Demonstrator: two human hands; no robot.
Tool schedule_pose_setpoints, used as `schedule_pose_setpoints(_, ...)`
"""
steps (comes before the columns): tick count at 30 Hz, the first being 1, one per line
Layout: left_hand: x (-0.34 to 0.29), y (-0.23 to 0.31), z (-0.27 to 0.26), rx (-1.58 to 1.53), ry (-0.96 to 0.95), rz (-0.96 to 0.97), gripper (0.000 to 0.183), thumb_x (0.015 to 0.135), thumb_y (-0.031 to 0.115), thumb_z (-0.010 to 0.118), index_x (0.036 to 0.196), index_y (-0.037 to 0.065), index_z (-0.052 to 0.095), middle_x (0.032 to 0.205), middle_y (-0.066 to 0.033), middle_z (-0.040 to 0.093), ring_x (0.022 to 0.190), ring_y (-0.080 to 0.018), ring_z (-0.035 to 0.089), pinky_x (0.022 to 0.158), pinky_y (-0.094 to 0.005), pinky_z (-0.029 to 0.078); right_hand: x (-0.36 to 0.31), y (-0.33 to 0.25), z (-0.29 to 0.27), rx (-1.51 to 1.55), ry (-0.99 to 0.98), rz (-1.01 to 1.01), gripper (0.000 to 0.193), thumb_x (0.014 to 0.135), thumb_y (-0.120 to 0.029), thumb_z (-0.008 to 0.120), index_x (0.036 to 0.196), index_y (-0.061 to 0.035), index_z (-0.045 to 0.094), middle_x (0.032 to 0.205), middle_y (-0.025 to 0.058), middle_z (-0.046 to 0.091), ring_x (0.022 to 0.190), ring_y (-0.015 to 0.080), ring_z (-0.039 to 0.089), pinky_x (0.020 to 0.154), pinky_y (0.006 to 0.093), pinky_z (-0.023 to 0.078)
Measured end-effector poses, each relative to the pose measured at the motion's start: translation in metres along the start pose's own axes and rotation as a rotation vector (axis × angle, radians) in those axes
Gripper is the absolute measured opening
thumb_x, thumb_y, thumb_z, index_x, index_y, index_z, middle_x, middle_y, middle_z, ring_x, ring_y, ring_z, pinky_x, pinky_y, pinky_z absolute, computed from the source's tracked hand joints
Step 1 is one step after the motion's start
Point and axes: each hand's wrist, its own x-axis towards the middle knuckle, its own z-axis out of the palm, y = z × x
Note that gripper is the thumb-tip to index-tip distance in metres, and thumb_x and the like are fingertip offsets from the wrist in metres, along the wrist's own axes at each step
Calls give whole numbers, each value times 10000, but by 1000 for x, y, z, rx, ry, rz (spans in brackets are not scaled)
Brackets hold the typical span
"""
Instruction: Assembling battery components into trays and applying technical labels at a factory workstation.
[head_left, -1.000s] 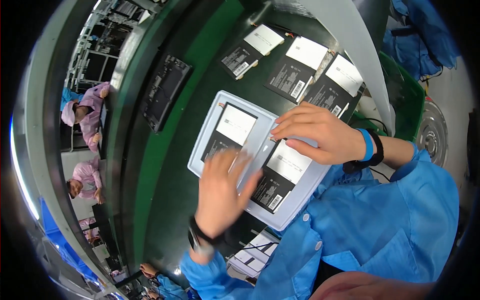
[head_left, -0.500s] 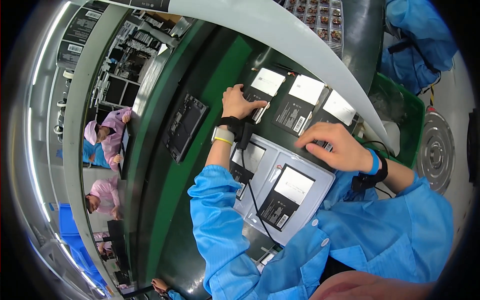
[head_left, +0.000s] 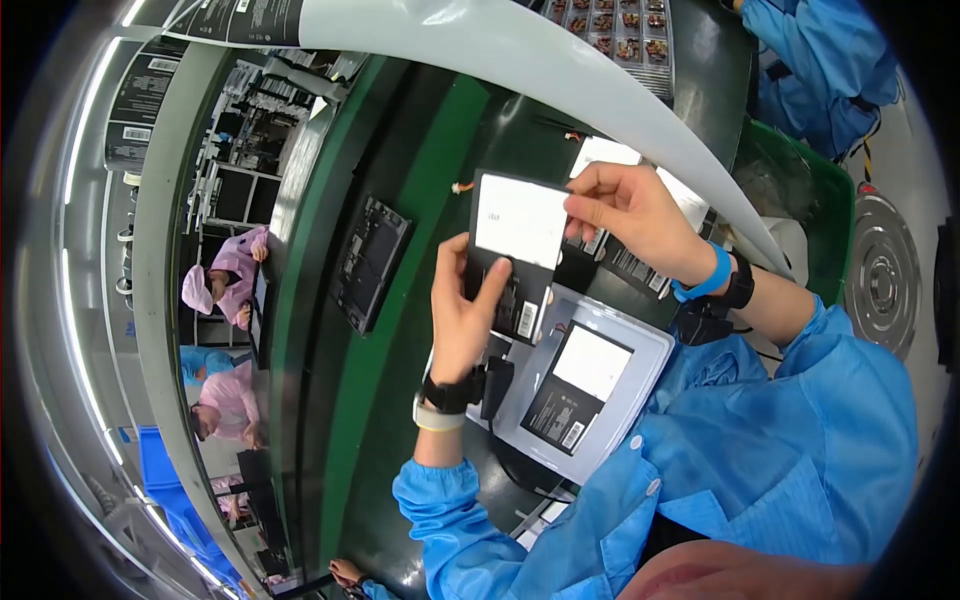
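Note:
A flat battery pack [head_left: 518, 222], black with a white upper panel and a barcode label, is raised off the bench. My left hand [head_left: 465, 312] grips its lower left part, thumb across the front. At the pack's upper right edge, the thumb and fingertips of my right hand [head_left: 640, 218] pinch it. A short connector lead [head_left: 461, 187] sticks out from its upper left corner. Below lies a white plastic tray [head_left: 648, 352] with a similar battery pack [head_left: 577, 385] in it; the tray's left part is mostly hidden by my left hand and the raised pack.
More battery packs [head_left: 683, 200] lie on the bench behind my right hand. A dark laptop chassis [head_left: 368, 262] rests on the green strip to the left. A curved white bar [head_left: 560, 60] crosses overhead. Beyond are a green bin [head_left: 835, 235], a parts tray [head_left: 625, 35] and co-workers.
My left hand has lifted a battery pack off the bench and brought it nearer. My right hand has moved up and left from above the tray's edge to the pack's upper right edge.

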Motion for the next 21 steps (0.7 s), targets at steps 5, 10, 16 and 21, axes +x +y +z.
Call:
schedule_pose_setpoints(5,-33,-3,19,75,-57,-2,1042,642,261,969,1438,-48,372,1285,-172,591,1199,-257,588,1048,-383,455,-12,-11,15,-71,-49,-16,147,992,-119,676,956,21,654,828,54,690,714,81,645,628,217,512)
schedule_pose_setpoints(10,-46,-12,31,-226,-58,18,1048,668,221,938,1491,-37,343,1335,-146,554,1256,-247,541,1091,-372,415,-17,-12,26,-19,-150,-17,130,1004,-116,657,975,11,658,863,58,694,743,87,645,638,217,505)
schedule_pose_setpoints(16,-45,-16,21,-396,7,-7,997,783,437,819,1526,-13,330,1182,-90,630,944,-128,594,806,-260,471,-10,13,28,-235,71,-55,108,993,-98,652,987,9,665,852,49,710,770,93,663,685,231,532)
schedule_pose_setpoints(21,-51,-25,4,-672,156,37,951,783,236,835,1513,-28,286,1328,-161,531,1221,-239,547,1058,-352,434,-25,-4,49,-258,149,-204,100,973,-87,670,984,12,669,845,49,709,786,91,681,684,233,540)
